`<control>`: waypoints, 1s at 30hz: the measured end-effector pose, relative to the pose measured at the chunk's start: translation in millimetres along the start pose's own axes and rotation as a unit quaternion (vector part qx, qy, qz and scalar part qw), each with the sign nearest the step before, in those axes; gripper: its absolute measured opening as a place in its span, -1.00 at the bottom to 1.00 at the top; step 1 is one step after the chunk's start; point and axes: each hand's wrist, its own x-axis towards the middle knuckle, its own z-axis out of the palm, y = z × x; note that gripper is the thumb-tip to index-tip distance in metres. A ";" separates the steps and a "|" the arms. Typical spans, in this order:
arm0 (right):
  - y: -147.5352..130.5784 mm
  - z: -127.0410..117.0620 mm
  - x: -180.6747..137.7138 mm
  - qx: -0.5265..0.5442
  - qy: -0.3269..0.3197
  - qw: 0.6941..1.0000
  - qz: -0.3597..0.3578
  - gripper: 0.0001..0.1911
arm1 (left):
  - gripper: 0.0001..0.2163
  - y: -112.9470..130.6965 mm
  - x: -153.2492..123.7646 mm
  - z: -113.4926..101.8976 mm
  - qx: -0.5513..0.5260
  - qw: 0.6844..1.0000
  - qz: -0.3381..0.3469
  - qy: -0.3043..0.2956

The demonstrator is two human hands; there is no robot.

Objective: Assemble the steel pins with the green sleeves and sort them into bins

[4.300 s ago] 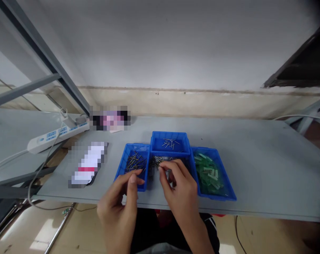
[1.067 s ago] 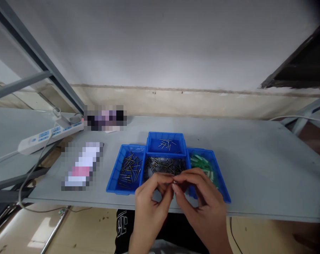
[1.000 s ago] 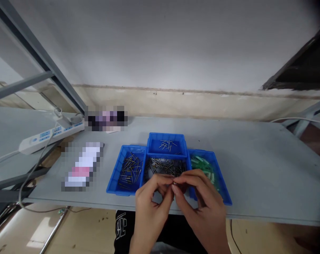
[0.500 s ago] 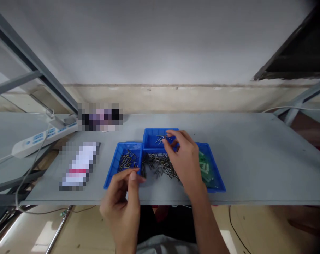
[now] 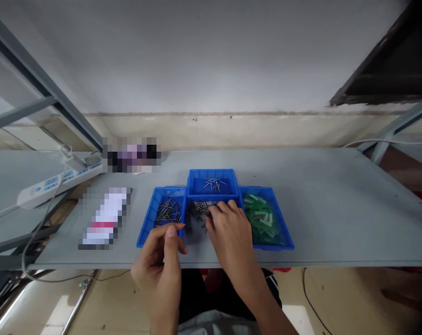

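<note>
Four blue trays sit together near the table's front edge. The left tray (image 5: 148, 222) holds brass-tipped pins. The back tray (image 5: 213, 176) holds a few small metal pins. The right tray (image 5: 284, 232) holds green plastic pieces. My right hand (image 5: 228, 232) reaches into the middle tray (image 5: 193, 216), fingers curled down onto its heap of dark metal pins. My left hand (image 5: 162, 260) hovers at the front edge by the left tray, thumb and fingers pinched together; what they hold is too small to make out.
A grey table (image 5: 336, 204) carries a white power strip (image 5: 57, 179) with a cable at the far left and two blurred-out objects (image 5: 104, 216) left of the trays. A metal frame post (image 5: 43, 83) rises at the left. A wall stands behind.
My hands were pinched together over the middle tray; they then parted. The right hand reached to the back tray, then drew back onto the middle tray's pins. The left hand stays pinched near the front edge.
</note>
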 end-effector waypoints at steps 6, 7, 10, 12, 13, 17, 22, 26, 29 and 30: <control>0.9 4.8 -1.1 -0.004 -0.012 1.000 0.013 -0.89 | -0.73 1.2 3.5 -1.8 0.005 1.000 0.006 -0.003; 1.1 5.8 -1.3 -0.004 -0.013 1.000 0.010 -0.89 | -0.73 2.0 3.8 -2.0 0.004 1.000 0.006 -0.003; 0.9 7.6 -1.3 -0.007 -0.017 1.000 0.004 -0.89 | -0.73 3.1 3.5 -2.9 -0.005 1.000 -0.001 -0.005; 1.0 8.5 -1.4 -0.008 -0.018 1.000 0.005 -0.90 | -0.73 2.2 2.7 -3.6 -0.007 1.000 -0.006 -0.008; 1.1 8.9 -1.7 -0.007 -0.017 1.000 0.008 -0.91 | -0.73 1.5 2.4 -3.8 -0.007 1.000 -0.006 -0.008; 0.5 10.8 -3.0 -0.003 -0.012 1.000 0.016 -0.91 | -0.73 -1.4 2.4 -3.5 -0.006 1.000 -0.009 -0.013; -1.1 5.8 -1.6 0.003 -0.005 1.000 0.028 -0.90 | -0.74 -1.4 4.5 -3.1 -0.015 1.000 -0.010 -0.011; 4.9 -7.2 -5.7 0.054 0.039 0.997 0.031 -0.88 | -0.74 -1.1 4.5 -5.1 0.000 0.999 0.026 -0.021; 10.7 -18.9 -17.7 0.151 0.081 0.985 0.029 -0.87 | -0.83 0.4 5.0 -5.7 0.019 0.994 0.079 -0.077; 11.9 -22.7 -23.2 0.190 0.089 0.977 0.030 -0.87 | -0.87 1.3 5.7 -5.2 0.025 0.989 0.103 -0.102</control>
